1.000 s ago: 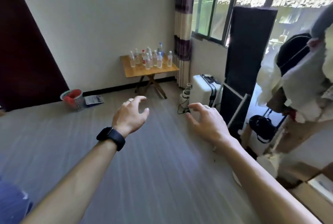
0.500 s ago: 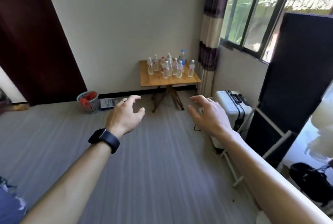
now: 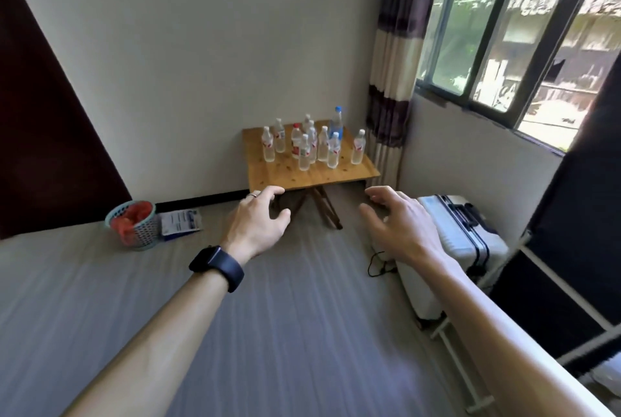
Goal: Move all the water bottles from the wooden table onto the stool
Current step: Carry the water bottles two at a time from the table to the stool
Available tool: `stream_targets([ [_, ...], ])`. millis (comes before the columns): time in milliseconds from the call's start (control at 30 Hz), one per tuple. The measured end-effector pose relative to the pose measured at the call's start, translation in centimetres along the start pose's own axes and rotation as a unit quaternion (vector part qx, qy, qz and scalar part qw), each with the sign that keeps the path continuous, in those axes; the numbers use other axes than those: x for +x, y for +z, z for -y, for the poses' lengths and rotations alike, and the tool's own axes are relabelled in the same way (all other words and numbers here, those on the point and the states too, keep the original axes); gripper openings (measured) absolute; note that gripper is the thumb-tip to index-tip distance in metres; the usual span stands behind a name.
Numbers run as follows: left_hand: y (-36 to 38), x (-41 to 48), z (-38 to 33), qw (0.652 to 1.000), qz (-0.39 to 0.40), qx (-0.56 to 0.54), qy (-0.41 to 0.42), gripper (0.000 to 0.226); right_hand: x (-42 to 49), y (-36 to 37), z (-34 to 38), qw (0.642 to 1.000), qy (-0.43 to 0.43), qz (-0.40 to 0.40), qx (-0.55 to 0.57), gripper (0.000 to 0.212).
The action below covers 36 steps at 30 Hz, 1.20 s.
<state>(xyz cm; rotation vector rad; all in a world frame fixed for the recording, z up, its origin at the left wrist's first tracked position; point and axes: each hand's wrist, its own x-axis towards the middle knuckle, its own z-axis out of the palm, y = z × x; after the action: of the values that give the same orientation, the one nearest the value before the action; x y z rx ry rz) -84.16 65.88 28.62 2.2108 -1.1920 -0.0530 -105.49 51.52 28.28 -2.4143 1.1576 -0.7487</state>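
Note:
Several clear water bottles (image 3: 304, 156) with red-and-white labels stand upright on a small wooden folding table (image 3: 289, 176) in the far corner; one taller bottle with a blue cap (image 3: 336, 124) stands at the back. My left hand (image 3: 258, 225), with a ring and a black watch on the wrist, reaches forward with fingers spread and holds nothing. My right hand (image 3: 396, 225) is also stretched out, fingers apart and empty. Both hands are well short of the table. No stool is in view.
A white hard suitcase (image 3: 467, 235) lies at the right by the wall, with a black cable (image 3: 378, 265) beside it. A dark panel on a white frame (image 3: 571, 248) stands at the far right. A basket with red contents (image 3: 134, 225) and a paper (image 3: 181, 221) sit left by the dark door.
The view has swung left and closed in on the table, which now looks larger and centred. Both hands stay outstretched and empty.

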Motion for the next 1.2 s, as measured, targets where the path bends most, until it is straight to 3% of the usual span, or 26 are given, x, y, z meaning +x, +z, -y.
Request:
stream_targets([
  [300, 7.2, 18.4, 1.9, 1.000, 0.026, 0.003, -0.002, 0.042, 17.7, 6.6, -5.2, 1.000, 0.015, 0.009, 0.015, 0.043],
  [667, 13.7, 37.5, 5.7, 0.997, 0.030, -0.006, -0.065, 0.041, 38.1, 13.5, -10.0, 0.997, 0.015, 0.065, 0.034, 0.044],
  [1200, 25.7, 65.6, 14.6, 0.988, 0.120, -0.036, -0.094, 0.044, 62.5, 27.8, -16.9, 0.981, 0.104, 0.162, -0.031, 0.055],
])
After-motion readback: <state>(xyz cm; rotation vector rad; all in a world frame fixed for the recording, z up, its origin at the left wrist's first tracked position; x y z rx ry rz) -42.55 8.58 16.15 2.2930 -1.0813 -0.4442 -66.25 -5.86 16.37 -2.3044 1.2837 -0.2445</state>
